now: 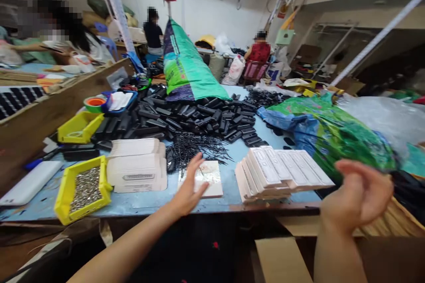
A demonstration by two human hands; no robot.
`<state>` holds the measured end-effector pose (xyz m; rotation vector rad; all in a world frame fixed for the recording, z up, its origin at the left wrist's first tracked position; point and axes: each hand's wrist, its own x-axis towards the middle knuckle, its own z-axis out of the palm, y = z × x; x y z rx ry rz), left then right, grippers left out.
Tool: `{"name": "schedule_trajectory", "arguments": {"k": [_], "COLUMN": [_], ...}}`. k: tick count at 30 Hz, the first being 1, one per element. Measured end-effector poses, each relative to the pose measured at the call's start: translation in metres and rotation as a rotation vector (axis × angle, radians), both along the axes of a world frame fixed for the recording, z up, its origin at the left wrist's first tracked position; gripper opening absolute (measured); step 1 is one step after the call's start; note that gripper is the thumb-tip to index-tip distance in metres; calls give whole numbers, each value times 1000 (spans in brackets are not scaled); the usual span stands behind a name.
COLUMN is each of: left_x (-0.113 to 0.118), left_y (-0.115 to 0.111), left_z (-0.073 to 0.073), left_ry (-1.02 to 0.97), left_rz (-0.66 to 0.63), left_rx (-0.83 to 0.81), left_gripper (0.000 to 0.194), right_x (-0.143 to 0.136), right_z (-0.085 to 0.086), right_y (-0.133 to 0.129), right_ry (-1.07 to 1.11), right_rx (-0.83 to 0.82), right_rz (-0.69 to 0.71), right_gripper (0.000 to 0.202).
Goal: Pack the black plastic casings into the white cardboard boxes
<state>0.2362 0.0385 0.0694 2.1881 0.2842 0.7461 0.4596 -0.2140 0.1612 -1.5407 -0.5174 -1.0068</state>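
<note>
My left hand is over the table's near edge, its fingers stretched and spread with nothing between them. Under and beside its fingers lies a small pale square block. Just behind is a tangled pile of thin black strips. My right hand, slightly blurred, is raised off the right front of the table, its fingers loosely bent and apart from the thumb; no object shows in it. Nearest to it is a stepped stack of pale cards with printed outlines. Another stack of white printed cards stands left of my left hand.
A yellow bin of small metal pieces stands front left, with a second yellow bin behind. Many black plastic pieces spread across the back beneath a green sack. Another green bag lies right. Open cardboard is below. Several people sit beyond.
</note>
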Motion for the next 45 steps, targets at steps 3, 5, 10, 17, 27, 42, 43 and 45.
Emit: {"name": "schedule_trajectory", "arguments": {"k": [3, 5, 10, 17, 27, 42, 43, 45], "left_x": [-98, -159, -235, -233, -188, -92, -91, -89], "left_y": [101, 159, 210, 198, 153, 37, 36, 35], "left_z": [-8, -17, -51, -49, -32, -48, -47, -44], "left_ry": [-72, -18, 809, 961, 48, -86, -79, -79], "left_rz": [605, 843, 670, 653, 850, 280, 275, 276], "left_rx": [148, 133, 177, 174, -598, -1273, -1231, -1160], "left_gripper": [44, 46, 27, 30, 36, 26, 26, 26], "right_x": [-58, -70, -30, -1, -104, -173, -177, -182], "right_z": [-31, -53, -90, -118, -154, -90, -89, -90], "right_y": [81, 155, 327, 350, 211, 239, 242, 246], "right_ry": [-110, 209, 541, 876, 1365, 1121, 1073, 1029], "right_rx": [-514, -623, -349, -163, -170, 376, 425, 470], "right_rz": [719, 1027, 863, 798, 1064, 1199, 1133, 1042], "right_gripper": [18, 19, 12, 23, 52, 20, 16, 20]}}
